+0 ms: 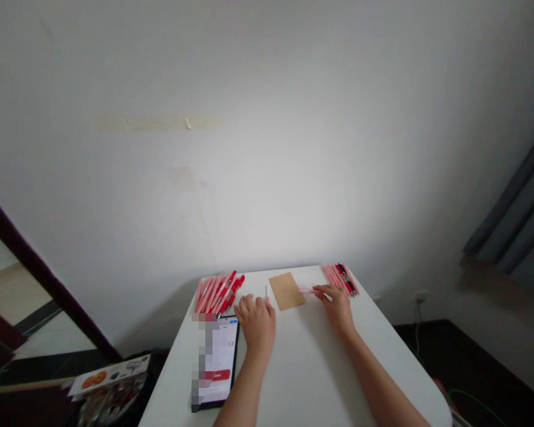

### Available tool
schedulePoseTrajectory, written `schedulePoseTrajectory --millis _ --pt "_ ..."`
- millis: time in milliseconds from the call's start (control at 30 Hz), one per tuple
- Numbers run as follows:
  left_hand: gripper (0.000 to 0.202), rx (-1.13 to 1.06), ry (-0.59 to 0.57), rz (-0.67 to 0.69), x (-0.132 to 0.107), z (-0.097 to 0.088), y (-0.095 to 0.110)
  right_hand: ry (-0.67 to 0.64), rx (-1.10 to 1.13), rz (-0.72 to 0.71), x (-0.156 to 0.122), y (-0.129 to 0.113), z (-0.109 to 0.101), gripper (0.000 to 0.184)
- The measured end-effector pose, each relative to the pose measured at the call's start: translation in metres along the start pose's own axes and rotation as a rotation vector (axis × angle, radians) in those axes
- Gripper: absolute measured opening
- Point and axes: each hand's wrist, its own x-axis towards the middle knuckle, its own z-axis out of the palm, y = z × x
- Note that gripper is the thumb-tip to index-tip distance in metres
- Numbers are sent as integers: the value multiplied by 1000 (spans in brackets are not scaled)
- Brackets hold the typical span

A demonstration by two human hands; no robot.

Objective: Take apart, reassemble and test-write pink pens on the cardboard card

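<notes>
My left hand (256, 320) rests on the white table (311, 367) with its fingers curled around a thin pale stick-like piece (266, 292) that points up. My right hand (336, 302) pinches a pink pen (308, 290) lying at the edge of a brown card (286, 290). A pile of several red and pink pens (217, 292) lies just left of my left hand. A second, smaller bunch of pens (341, 278) lies beyond my right hand at the table's far right corner.
A tablet (220, 362) with a lit screen lies near my left forearm. A white wall stands right behind the table. A printed box (109, 375) sits low at the left, and a grey curtain (515, 219) hangs at the right.
</notes>
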Motion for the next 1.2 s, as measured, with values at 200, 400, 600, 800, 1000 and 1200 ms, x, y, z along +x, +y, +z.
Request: schedulePoseTrajectory --millis 200,400,600,800,1000,1200 --pt "37 0 -16 -6 0 1 0 -9 1 -1 0 0 0 29" --pt "36 -9 -20 -13 0 2 0 -10 5 0 1 0 -1 28" --pt "29 -59 -30 -14 1 2 1 -13 7 -23 1 -1 -1 27" --pt "18 -320 -89 63 2 7 1 -35 37 -38 0 -4 -1 27" --pt "13 -447 -156 55 3 10 3 -130 73 -108 -1 -8 2 23" --pt "9 -396 -228 65 2 7 5 -206 18 -184 -3 -14 4 16"
